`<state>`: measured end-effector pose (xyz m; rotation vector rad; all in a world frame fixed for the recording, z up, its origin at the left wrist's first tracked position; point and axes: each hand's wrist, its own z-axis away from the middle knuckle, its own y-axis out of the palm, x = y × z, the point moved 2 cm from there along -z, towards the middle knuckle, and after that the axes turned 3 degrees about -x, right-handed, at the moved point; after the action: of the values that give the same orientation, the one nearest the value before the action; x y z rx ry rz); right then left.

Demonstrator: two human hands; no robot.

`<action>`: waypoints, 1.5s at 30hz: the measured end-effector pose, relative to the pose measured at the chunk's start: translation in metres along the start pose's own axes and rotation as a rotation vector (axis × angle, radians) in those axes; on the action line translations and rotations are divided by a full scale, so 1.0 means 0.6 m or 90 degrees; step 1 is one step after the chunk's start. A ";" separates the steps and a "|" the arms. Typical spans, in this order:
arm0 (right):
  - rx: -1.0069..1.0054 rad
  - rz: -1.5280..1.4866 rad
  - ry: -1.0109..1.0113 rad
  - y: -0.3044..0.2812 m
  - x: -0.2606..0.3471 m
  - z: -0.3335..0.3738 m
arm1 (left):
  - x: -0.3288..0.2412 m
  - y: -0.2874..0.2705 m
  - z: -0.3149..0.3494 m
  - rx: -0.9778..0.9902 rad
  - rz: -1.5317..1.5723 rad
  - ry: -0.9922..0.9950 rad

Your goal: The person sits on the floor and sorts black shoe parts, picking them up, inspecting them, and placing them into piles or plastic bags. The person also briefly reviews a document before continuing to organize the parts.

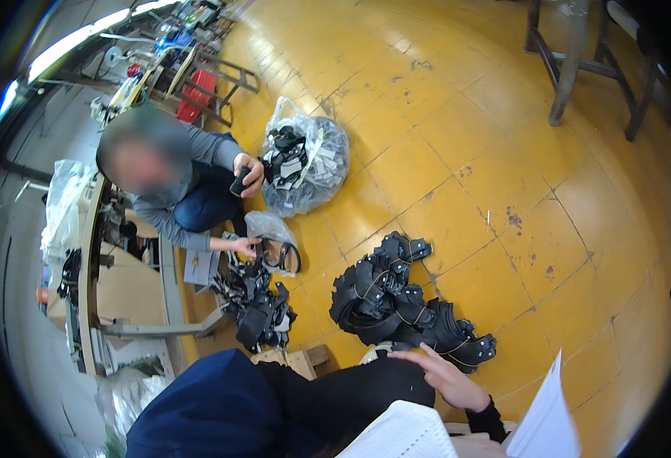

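Note:
My right hand (454, 382), in a black sleeve, comes in from the lower right. Its fingers are stretched out and apart, resting on or just over my black-clad knee (381, 385), with nothing in them. Just beyond lie bundles of flat black pieces (381, 298) on the floor, tied with thin bands and fanned in a curve. White paper sheets (549, 416) stand up beside my right forearm; what supports them is hidden. My left hand does not show.
A person (171, 187) crouches at left, one hand gripping a small black object (240, 182). Nearby are a clear bag of black and grey pieces (308, 164), a heap of black pieces (259, 313) and a wooden table (87, 282). Wooden legs (568, 69) stand far right.

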<state>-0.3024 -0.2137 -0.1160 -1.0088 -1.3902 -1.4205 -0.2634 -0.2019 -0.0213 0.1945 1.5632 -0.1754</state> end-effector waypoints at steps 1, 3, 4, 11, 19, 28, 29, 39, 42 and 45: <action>-0.002 0.010 -0.070 0.010 0.025 -0.008 | -0.007 -0.004 0.019 0.006 0.006 0.003; 0.011 0.074 -0.239 0.053 0.068 -0.023 | -0.023 -0.009 0.057 0.003 0.024 0.001; 0.059 0.113 -0.305 0.072 0.088 -0.023 | -0.032 -0.012 0.073 -0.002 0.030 -0.004; -0.077 0.286 -0.257 0.196 0.156 0.010 | -0.110 -0.020 0.178 0.029 0.053 0.009; -0.230 -0.077 0.246 0.299 0.035 0.159 | -0.210 -0.032 0.280 0.080 0.066 0.052; -0.676 0.203 0.342 0.499 0.065 0.354 | -0.271 -0.086 0.279 -0.129 0.081 0.117; -0.710 0.296 0.342 0.530 0.082 0.365 | -0.276 -0.086 0.276 -0.147 0.193 0.115; -1.329 0.312 -0.140 0.592 0.330 0.366 | -0.407 -0.070 0.211 -0.050 0.178 0.237; -1.239 0.368 -0.429 0.578 0.405 0.341 | -0.424 -0.072 0.175 -0.022 0.180 0.269; -1.091 0.313 -0.384 0.542 0.422 0.298 | -0.405 -0.073 0.151 -0.077 0.202 0.241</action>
<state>-0.0666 -0.0427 0.2261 -2.7185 0.2052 -1.8042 -0.1859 -0.2684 0.2207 0.3937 1.8863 0.2177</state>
